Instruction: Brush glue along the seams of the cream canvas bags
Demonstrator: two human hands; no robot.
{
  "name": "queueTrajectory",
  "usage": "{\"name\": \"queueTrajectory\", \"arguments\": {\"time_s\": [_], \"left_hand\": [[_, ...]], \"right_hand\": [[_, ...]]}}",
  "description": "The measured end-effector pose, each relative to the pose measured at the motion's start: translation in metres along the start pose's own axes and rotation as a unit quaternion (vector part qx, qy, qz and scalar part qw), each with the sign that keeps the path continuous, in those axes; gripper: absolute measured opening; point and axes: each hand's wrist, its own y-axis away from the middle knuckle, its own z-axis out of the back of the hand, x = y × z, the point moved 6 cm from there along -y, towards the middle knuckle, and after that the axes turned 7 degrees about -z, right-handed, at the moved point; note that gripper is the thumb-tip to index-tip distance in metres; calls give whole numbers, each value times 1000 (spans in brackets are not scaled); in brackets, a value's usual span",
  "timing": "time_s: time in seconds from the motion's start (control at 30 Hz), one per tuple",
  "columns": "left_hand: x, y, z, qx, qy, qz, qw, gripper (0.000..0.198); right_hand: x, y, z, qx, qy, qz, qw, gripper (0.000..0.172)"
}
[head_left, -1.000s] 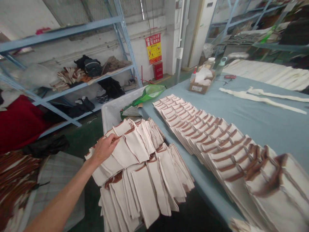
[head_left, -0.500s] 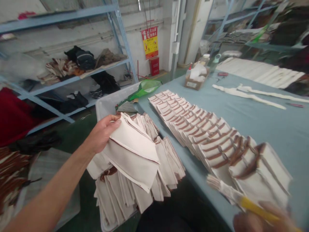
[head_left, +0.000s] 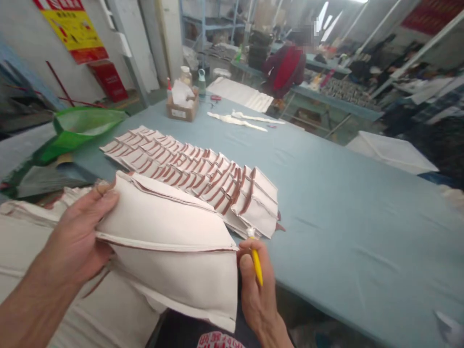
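My left hand [head_left: 78, 237] is closed on one end of a stack of cream fabric pieces with brown edges [head_left: 170, 246], held up in front of me. My right hand [head_left: 255, 290] touches the other end of that stack, its fingers closed around a yellow-handled brush [head_left: 256, 263] that points upward. Just beyond, a long overlapping row of cream pieces with brown-glued edges [head_left: 188, 174] lies on the blue table [head_left: 326, 193].
A green bag [head_left: 78, 128] sits at the table's left end. A small cardboard box with bottles [head_left: 181, 104] and loose cream strips [head_left: 237, 118] lie farther back. A person in red [head_left: 286, 70] stands at another table. More cream fabric piles [head_left: 21, 227] lie at my lower left.
The view has swung to the right. My left hand lifted the stack off the pile and brought it in front of me. My right hand with the brush came up to its other end.
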Motion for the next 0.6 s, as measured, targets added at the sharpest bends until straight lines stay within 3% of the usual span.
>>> {"name": "queueTrajectory", "arguments": {"time_s": [0.1, 0.17, 0.3, 0.4, 0.5, 0.6], "left_hand": [[19, 11, -37, 28, 64, 47, 996, 50], [25, 20, -54, 57, 73, 32, 995, 52], [18, 49, -88, 225, 26, -51, 973, 39], [-1, 83, -118, 352, -86, -174, 916, 23], [-19, 123, -153, 425, -180, -290, 839, 16], [-27, 169, -190, 500, -206, -357, 762, 19]], "right_hand": [[-10, 3, 26, -42, 44, -40, 997, 39], [-18, 7, 50, -80, 67, -52, 993, 40], [-33, 18, 111, -196, 136, -35, 971, 43], [-25, 25, 148, -231, 164, 80, 956, 29], [-1, 26, 173, -221, 178, 223, 932, 14], [10, 13, 198, -195, 139, 252, 938, 8]]}}
